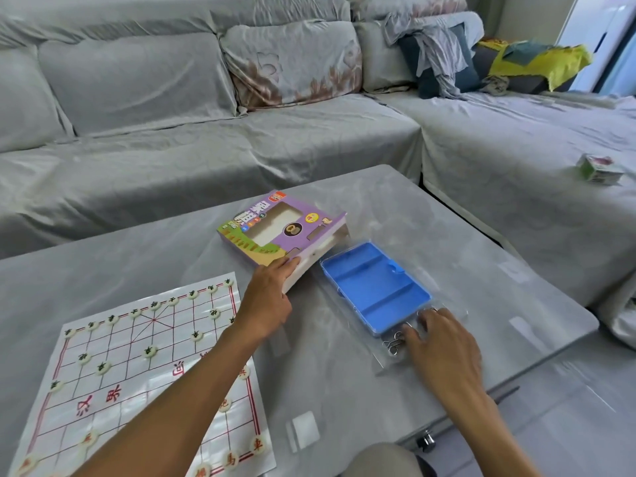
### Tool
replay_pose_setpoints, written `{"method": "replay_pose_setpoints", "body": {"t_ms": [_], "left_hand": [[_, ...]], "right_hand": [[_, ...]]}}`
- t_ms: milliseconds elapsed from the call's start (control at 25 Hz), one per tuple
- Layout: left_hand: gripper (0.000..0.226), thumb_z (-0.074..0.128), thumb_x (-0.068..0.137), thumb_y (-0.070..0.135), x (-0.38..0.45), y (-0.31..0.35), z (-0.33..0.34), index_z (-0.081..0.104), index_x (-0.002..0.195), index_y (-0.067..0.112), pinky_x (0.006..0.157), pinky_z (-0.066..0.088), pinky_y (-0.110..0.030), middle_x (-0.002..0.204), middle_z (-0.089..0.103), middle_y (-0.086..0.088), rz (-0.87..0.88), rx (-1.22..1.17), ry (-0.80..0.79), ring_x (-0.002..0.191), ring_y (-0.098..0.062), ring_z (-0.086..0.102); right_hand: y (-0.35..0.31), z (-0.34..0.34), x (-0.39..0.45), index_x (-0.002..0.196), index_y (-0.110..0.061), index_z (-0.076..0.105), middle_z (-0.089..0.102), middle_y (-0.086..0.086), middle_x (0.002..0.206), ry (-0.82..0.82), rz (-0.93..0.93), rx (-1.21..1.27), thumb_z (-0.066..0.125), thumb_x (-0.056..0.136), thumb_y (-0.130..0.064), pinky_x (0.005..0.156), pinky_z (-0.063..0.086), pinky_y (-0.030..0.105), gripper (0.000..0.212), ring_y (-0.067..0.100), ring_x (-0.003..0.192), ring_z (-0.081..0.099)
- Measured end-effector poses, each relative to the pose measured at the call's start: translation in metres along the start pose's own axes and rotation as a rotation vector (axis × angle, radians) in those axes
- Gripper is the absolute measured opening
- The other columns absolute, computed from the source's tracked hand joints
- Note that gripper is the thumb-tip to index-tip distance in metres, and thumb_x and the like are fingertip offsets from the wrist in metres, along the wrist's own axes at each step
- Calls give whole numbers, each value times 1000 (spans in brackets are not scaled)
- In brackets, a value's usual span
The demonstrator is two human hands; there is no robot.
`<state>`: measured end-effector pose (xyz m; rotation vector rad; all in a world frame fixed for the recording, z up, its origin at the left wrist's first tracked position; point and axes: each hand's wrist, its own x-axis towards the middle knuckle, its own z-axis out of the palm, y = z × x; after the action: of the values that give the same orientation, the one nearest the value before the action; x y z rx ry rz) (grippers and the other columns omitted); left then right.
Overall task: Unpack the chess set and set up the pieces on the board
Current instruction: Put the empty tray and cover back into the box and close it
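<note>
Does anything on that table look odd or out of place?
Mostly tidy. The purple box is tipped up on one edge, lifted by the left hand. The blue tray sits empty, while pieces already stand on the board.

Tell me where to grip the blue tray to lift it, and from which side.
Grip the blue tray across its two long rims, coming from above at the near end by the right hand. It lies flat and open-side up, so the raised rims give the fingers an edge; the purple box crowds its far corner.
</note>
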<state>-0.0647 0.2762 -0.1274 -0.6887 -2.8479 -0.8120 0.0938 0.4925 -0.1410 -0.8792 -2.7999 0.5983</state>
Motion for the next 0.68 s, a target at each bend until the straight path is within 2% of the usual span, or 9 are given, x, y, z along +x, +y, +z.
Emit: {"method": "replay_pose_setpoints", "body": {"t_ms": [160, 280, 400, 480, 560, 680], "left_hand": [[72, 53, 82, -13, 0, -4, 1, 42, 146, 17, 105, 35, -30, 147, 45, 1, -26, 42, -62, 130, -24, 37], [74, 61, 81, -12, 1, -6, 1, 42, 146, 19, 109, 34, -33, 149, 42, -1, -53, 6, -108, 134, -23, 36], [80, 65, 78, -13, -1, -12, 0, 43, 145, 24, 107, 41, -36, 148, 43, 1, -21, -68, -186, 135, -22, 37], [80, 65, 78, -14, -6, -18, -6, 45, 144, 26, 103, 44, -28, 148, 43, 3, -8, -135, -228, 137, -18, 37], [77, 61, 79, -16, -9, -23, -14, 48, 141, 26, 97, 39, -15, 146, 43, 8, 7, -169, -240, 135, -11, 37], [75, 62, 80, -13, -10, -28, -22, 49, 139, 30, 90, 35, -5, 140, 42, 17, 7, -184, -245, 127, 0, 35]], "right_hand": [[12, -16, -14, 102, -18, 66, 53, -10, 95, 118, -76, 77, 58, 92, -44, 69, 33, 27, 28, 13, 77, 50], [19, -29, -26, 99, -22, 67, 54, -16, 89, 116, -179, 160, 65, 88, -41, 64, 31, 18, 23, 4, 70, 51], [24, -33, -31, 95, -24, 68, 56, -17, 85, 94, -248, 231, 70, 84, -39, 63, 35, 13, 19, 0, 64, 54], [30, -34, -29, 92, -26, 69, 57, -16, 83, 74, -272, 258, 72, 82, -38, 63, 40, 19, 16, 2, 63, 55], [35, -34, -24, 90, -27, 69, 58, -15, 81, 52, -298, 271, 75, 81, -36, 63, 41, 22, 14, 4, 64, 55], [38, -28, -20, 90, -27, 69, 57, -16, 79, 30, -339, 273, 76, 80, -35, 63, 38, 19, 14, 3, 65, 54]]}}
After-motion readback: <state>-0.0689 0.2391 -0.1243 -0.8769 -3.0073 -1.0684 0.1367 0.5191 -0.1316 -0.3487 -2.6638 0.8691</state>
